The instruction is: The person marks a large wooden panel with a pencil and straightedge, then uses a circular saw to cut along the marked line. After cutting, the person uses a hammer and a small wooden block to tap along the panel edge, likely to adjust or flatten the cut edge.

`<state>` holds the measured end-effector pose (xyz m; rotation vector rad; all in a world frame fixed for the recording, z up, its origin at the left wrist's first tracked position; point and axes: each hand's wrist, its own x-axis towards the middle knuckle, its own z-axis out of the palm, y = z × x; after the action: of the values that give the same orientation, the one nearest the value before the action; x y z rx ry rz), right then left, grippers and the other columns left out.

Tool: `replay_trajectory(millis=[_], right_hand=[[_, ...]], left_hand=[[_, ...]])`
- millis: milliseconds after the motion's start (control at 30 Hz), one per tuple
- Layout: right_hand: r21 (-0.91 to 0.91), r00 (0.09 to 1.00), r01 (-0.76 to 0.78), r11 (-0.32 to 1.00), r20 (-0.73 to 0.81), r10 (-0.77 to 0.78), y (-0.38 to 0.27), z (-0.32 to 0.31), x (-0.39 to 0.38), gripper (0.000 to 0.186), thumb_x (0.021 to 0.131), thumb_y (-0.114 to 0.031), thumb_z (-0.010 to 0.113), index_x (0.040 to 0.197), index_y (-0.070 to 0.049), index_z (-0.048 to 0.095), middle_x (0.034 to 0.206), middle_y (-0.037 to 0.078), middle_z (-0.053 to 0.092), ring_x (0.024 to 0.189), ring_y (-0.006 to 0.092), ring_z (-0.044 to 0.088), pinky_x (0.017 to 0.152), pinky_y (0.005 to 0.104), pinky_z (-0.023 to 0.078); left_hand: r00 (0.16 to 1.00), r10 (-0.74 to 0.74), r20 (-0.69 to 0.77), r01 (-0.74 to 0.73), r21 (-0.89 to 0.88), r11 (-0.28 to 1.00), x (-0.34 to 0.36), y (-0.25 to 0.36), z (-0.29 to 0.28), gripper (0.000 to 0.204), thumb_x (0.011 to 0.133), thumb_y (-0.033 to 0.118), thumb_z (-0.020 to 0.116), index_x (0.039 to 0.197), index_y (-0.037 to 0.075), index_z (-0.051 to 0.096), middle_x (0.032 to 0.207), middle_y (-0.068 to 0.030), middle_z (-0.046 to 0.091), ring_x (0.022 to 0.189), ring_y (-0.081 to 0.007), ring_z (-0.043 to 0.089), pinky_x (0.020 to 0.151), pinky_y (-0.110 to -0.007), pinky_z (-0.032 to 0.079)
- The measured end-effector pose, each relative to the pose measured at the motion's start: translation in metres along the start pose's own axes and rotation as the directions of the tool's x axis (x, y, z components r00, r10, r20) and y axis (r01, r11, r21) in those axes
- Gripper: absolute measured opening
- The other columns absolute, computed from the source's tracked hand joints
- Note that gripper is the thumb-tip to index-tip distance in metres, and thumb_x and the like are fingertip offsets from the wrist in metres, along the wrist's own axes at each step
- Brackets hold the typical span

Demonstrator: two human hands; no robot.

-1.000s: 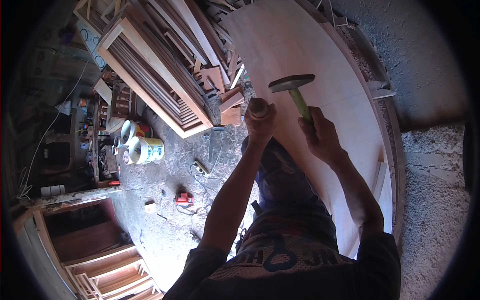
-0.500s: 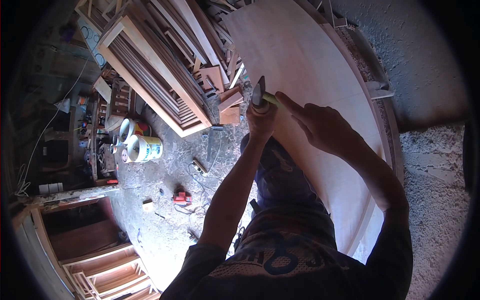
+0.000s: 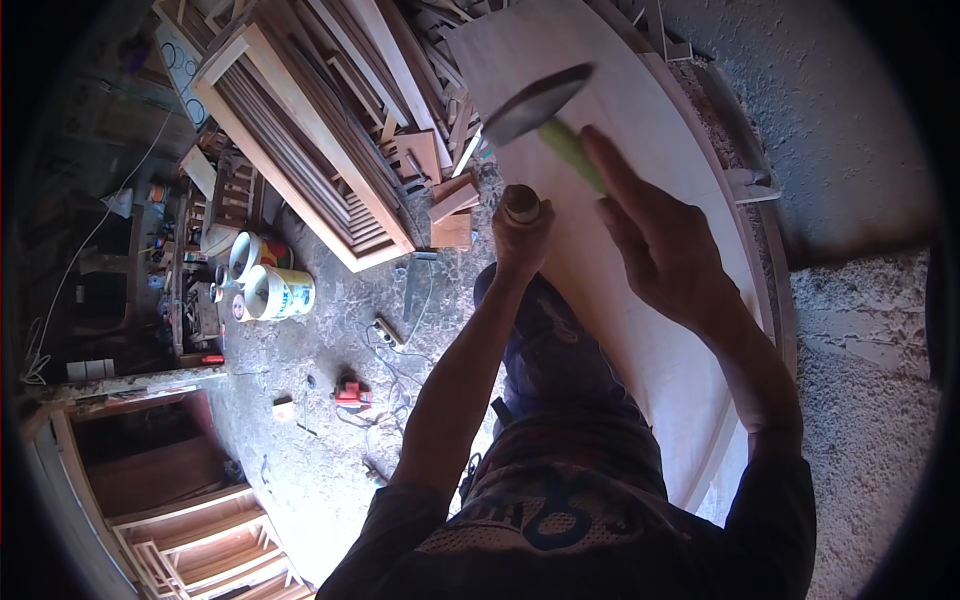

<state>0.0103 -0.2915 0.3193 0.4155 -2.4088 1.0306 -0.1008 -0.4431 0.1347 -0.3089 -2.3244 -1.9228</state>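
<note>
My right hand is closed round the light green handle of a hammer. Its dark metal head is raised above and ahead of my left hand, smeared by motion. My left hand is wrapped round an upright tool, apparently a chisel. Only the round top of its handle shows above the fist; the blade end is hidden below. Both hands are over the left edge of a large pale wooden panel, and the hammer head is apart from the handle's top.
Stacked wooden frames and slats lie at the far left, with small offcuts beside them. Paint buckets, a power strip and a red power tool with cords stand on the floor. A rough wall borders the right.
The hammer has lifted from the top of the chisel handle, its head swinging up and away. My right hand has shifted slightly; my left hand keeps its place and grip.
</note>
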Motion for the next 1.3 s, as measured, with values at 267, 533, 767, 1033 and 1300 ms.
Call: replay_trajectory(millis=[267, 533, 767, 1033, 1300], right_hand=[[-0.232, 0.899, -0.166, 0.958, 0.364, 0.244, 0.014, 0.004, -0.015, 0.060, 0.100, -0.009, 0.055, 0.156, -0.017, 0.034, 0.093, 0.019, 0.070, 0.074, 0.0308, 0.070, 0.070, 0.0418, 0.056], [0.210, 0.969, -0.245, 0.947, 0.041, 0.242, 0.004, 0.011, -0.039, 0.062, 0.098, -0.005, 0.057, 0.155, -0.014, 0.034, 0.121, 0.026, 0.066, 0.085, 0.0359, 0.072, 0.073, 0.0396, 0.056], [0.190, 0.937, -0.341, 0.921, -0.009, 0.349, 0.009, 0.008, -0.062, 0.060, 0.099, -0.006, 0.055, 0.155, -0.011, 0.034, 0.096, 0.019, 0.070, 0.068, 0.0245, 0.068, 0.065, 0.0331, 0.051], [0.201, 0.936, -0.333, 0.921, -0.052, 0.349, 0.017, 0.019, -0.077, 0.060, 0.099, -0.007, 0.055, 0.156, -0.012, 0.035, 0.091, 0.018, 0.069, 0.066, 0.0230, 0.066, 0.064, 0.0323, 0.050], [0.178, 0.937, -0.334, 0.925, -0.044, 0.347, 0.018, 0.023, -0.085, 0.061, 0.099, -0.007, 0.056, 0.156, -0.013, 0.034, 0.094, 0.019, 0.070, 0.072, 0.0270, 0.069, 0.068, 0.0341, 0.052]], left_hand=[[0.999, 0.022, 0.048, -0.022, 0.008, 1.000, -0.021, 0.006, -0.005, 0.016, 0.085, 0.010, 0.075, 0.094, 0.005, 0.062, 0.083, -0.0032, 0.066, 0.074, -0.0122, 0.064, 0.068, -0.031, 0.052], [0.991, -0.132, 0.021, 0.133, -0.294, 0.947, 0.028, -0.003, -0.030, 0.013, 0.083, 0.006, 0.074, 0.081, 0.009, 0.061, 0.072, 0.0002, 0.064, 0.064, -0.0091, 0.062, 0.062, -0.028, 0.050], [0.998, -0.067, -0.023, 0.061, -0.200, 0.978, 0.016, -0.004, -0.016, 0.013, 0.080, 0.006, 0.073, 0.080, 0.008, 0.060, 0.071, 0.0002, 0.063, 0.063, -0.0088, 0.060, 0.060, -0.027, 0.049], [0.998, -0.060, -0.020, 0.056, -0.170, 0.984, 0.027, -0.010, -0.012, 0.017, 0.081, 0.002, 0.071, 0.077, 0.011, 0.056, 0.068, 0.0009, 0.061, 0.058, -0.0078, 0.060, 0.051, -0.026, 0.047], [0.996, -0.086, -0.018, 0.080, -0.221, 0.972, 0.006, 0.011, -0.015, 0.012, 0.081, 0.005, 0.073, 0.079, 0.007, 0.061, 0.071, 0.0016, 0.062, 0.065, -0.0073, 0.060, 0.062, -0.026, 0.049]])
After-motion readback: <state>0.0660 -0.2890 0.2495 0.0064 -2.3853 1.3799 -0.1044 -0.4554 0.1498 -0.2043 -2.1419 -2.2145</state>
